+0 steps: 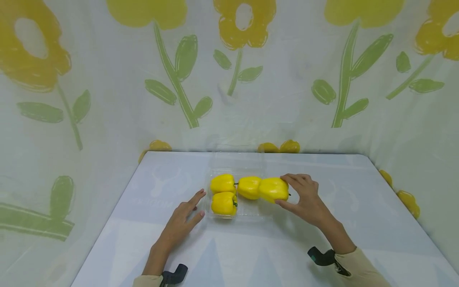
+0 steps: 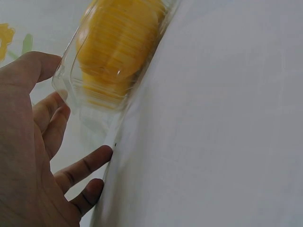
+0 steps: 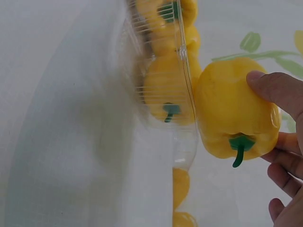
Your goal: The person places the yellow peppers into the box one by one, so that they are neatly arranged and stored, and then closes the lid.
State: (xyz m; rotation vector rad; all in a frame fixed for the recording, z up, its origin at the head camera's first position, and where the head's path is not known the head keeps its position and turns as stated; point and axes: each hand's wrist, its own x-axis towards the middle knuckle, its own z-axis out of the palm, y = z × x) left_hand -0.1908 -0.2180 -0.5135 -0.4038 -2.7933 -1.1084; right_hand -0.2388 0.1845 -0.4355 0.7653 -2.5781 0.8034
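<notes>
My right hand (image 1: 304, 196) pinches a yellow bell pepper (image 1: 273, 189) between thumb and fingers, at the right side of a clear plastic clamshell box (image 1: 251, 211). In the right wrist view this bell pepper (image 3: 236, 109) is beside the box wall, its green stem towards the camera. Three more yellow bell peppers lie in the box: one at the back left (image 1: 222, 183), one at the front left (image 1: 224, 203), one right of the back one (image 1: 249, 187). My left hand (image 1: 182, 220) is at the box's left side, fingers spread, with fingertips right at its rim in the left wrist view.
The box's clear lid (image 1: 236, 159) is folded open towards the back edge of the white table (image 1: 172, 171). Behind the table hangs a pale curtain (image 1: 272, 107) printed with flowers. A black wrist mount (image 1: 320, 256) sits on the right wrist, another (image 1: 175, 275) on the left.
</notes>
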